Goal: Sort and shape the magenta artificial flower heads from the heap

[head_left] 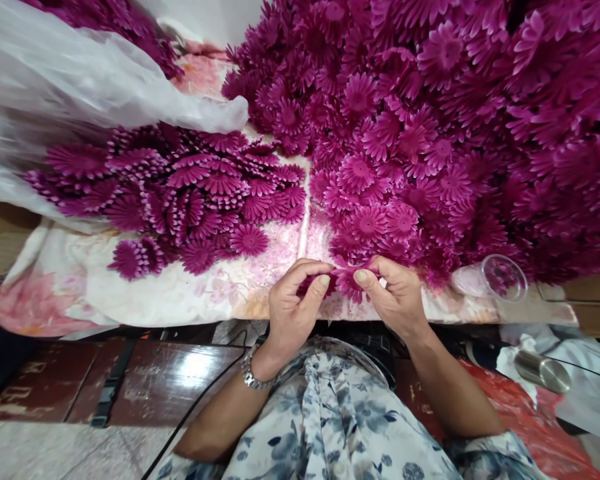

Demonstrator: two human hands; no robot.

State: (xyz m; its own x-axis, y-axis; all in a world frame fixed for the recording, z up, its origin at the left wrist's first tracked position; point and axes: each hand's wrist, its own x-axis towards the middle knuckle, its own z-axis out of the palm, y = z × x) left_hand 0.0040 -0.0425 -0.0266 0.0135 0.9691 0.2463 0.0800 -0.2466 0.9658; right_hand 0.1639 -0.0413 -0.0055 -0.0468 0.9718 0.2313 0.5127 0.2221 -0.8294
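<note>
My left hand [293,300] and my right hand [393,293] meet at the near edge of a cloth-covered surface [145,293]. Both pinch one magenta artificial flower [347,279] between thumbs and fingertips. A metal watch sits on my left wrist. Just beyond my hands rises a large heap of magenta flowers [430,120]. To the left lies a flatter pile of stacked flower layers [180,193], partly spilling out of a clear plastic bag [55,80].
A clear plastic cup [503,277] lies on its side at the right of the cloth. A metal cylinder [543,371] rests on white fabric at lower right. A dark cable runs over the red-brown floor tiles [170,380] below the cloth.
</note>
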